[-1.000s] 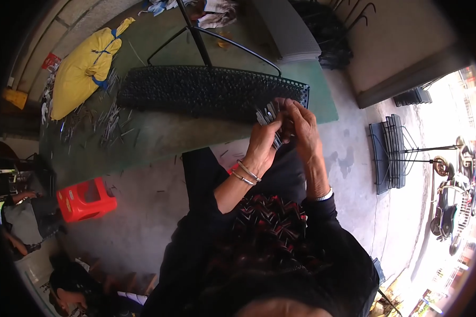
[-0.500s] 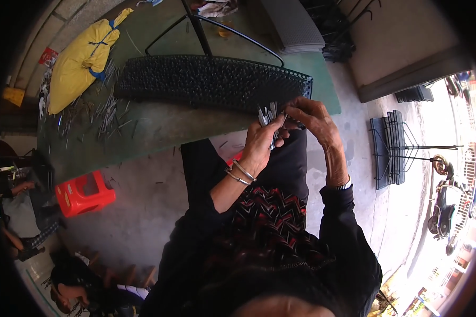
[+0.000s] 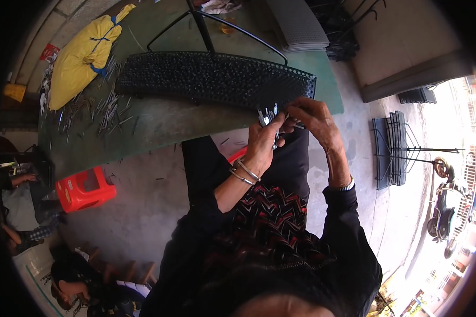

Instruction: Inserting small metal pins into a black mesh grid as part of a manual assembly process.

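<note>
A bundle of thin silvery metal strips [image 3: 275, 136] is gripped in my left hand [image 3: 260, 147], their ends poking out past the thumb. My right hand [image 3: 318, 120] is closed in a pinch right beside it, fingertips at the left thumb; a thin light piece seems to show there, too small to name. Just beyond both hands lies a long black perforated metal panel [image 3: 301, 84] with a frame of black rods [image 3: 202, 31]. Many small upright dark pieces cover most of the panel, fewer toward its right end. The panel rests on a green tabletop [image 3: 158, 129].
Loose metal strips [image 3: 108, 113] lie scattered at the table's left, by a yellow sack [image 3: 82, 66]. Grey perforated sheets [image 3: 301, 31] are stacked at the far right. A red plastic stool [image 3: 84, 190] stands left; other people [image 3: 24, 206] sit beyond it. Black racks [image 3: 390, 150] stand on the right.
The view has shifted slightly. Both hands stay together in nearly the same place, with the right fingers still pinched beside the bundle in the left.
</note>
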Demonstrator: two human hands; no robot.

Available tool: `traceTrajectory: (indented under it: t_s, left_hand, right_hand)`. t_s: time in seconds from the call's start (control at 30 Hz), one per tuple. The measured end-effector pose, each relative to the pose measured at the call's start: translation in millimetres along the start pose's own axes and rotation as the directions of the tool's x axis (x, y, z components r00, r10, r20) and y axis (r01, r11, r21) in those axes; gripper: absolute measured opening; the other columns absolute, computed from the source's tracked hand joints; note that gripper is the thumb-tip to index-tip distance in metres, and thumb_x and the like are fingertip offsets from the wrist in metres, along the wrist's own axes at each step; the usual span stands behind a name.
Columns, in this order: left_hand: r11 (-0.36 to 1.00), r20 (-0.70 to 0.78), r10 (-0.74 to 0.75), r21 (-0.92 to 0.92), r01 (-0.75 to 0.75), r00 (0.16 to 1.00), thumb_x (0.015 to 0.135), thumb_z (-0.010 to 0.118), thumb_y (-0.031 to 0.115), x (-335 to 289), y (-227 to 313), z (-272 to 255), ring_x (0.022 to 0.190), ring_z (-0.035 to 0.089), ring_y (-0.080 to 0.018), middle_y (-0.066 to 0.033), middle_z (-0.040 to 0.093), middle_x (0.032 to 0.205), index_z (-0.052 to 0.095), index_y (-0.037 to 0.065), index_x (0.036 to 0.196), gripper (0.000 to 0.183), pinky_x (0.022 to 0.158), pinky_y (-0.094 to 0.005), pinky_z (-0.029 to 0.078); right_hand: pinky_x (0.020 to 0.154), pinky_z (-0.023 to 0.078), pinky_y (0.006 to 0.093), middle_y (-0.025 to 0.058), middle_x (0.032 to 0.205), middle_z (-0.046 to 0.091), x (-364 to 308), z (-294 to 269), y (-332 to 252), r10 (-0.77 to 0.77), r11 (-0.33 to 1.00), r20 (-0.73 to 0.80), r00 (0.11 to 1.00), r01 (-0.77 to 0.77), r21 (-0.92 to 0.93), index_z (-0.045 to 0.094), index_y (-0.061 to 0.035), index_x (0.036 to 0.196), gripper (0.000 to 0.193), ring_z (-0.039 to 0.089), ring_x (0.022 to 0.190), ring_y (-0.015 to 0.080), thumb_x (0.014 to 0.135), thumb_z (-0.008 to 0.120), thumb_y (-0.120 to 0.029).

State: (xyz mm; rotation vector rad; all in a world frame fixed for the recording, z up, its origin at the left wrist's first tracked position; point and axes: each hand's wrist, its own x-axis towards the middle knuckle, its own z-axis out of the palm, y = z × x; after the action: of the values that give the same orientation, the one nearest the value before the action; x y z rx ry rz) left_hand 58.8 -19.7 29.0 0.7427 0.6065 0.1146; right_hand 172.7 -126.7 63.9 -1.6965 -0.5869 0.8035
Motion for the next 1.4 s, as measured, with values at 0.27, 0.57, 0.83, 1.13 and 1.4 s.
traceTrajectory:
  t_s: [0.27, 0.57, 0.83, 1.13, 1.4]
  left_hand:
    - [0.998, 0.156, -0.039, 0.049, 0.031, 0.987, 0.092, 0.061, 0.027, 6, 6, -6, 0.07, 0.066, -0.0126, -0.0063, 0.07, 0.084, 0.066, 0.006, 0.096, 0.022, 0.047, -0.0221, 0.037]
    - [0.996, 0.076, -0.085, -0.021, 0.087, 0.993, 0.091, 0.062, 0.027, 10, 0, -10, 0.075, 0.07, -0.0192, -0.0106, 0.071, 0.087, 0.065, 0.004, 0.098, 0.024, 0.055, -0.0284, 0.053]
    - [0.984, 0.077, -0.147, -0.093, 0.154, 0.986, 0.093, 0.06, 0.024, 13, -18, -13, 0.074, 0.069, -0.022, -0.0124, 0.068, 0.083, 0.062, 0.001, 0.098, 0.024, 0.055, -0.034, 0.057]
    - [0.976, 0.027, -0.192, -0.104, 0.194, 0.981, 0.093, 0.06, 0.02, 8, -17, -17, 0.068, 0.059, -0.0148, -0.0058, 0.062, 0.08, 0.061, 0.001, 0.1, 0.021, 0.057, -0.0289, 0.051]
    - [0.974, 0.054, -0.119, -0.188, 0.128, 0.991, 0.092, 0.063, 0.02, 6, -16, -19, 0.065, 0.055, -0.0109, -0.0039, 0.059, 0.077, 0.062, 0.0, 0.099, 0.021, 0.053, -0.0241, 0.044]
  right_hand:
    - [0.065, 0.048, 0.0222, 0.0014, 0.081, 0.062, 6, -9, 2, -0.048, 0.999, -0.055, 0.997, 0.048, -0.001, 0.063, 0.0003, 0.094, 0.012, 0.057, 0.071, 0.0074, 0.089, 0.062, -0.011]
    - [0.065, 0.049, 0.0244, 0.0066, 0.077, 0.067, 28, -17, -4, -0.373, 0.925, -0.435, 0.819, 0.291, -0.245, 0.063, 0.0026, 0.094, 0.01, 0.063, 0.07, 0.0115, 0.091, 0.058, -0.006]
    - [0.068, 0.051, 0.0249, 0.0087, 0.079, 0.068, 66, -16, 5, -0.564, 0.786, -0.399, 0.723, 0.321, -0.529, 0.063, -0.0005, 0.095, 0.009, 0.067, 0.072, 0.0125, 0.089, 0.059, -0.005]
    - [0.065, 0.049, 0.0278, 0.01, 0.08, 0.066, 77, -18, 15, -0.564, 0.729, -0.309, 0.766, 0.286, -0.622, 0.064, -0.0008, 0.093, 0.008, 0.065, 0.069, 0.0133, 0.086, 0.061, -0.004]
    - [0.069, 0.049, 0.0319, 0.0097, 0.086, 0.064, 77, -18, 29, -0.673, 0.56, -0.213, 0.708, 0.299, -0.772, 0.067, -0.0048, 0.093, 0.01, 0.063, 0.074, 0.0229, 0.084, 0.064, -0.008]
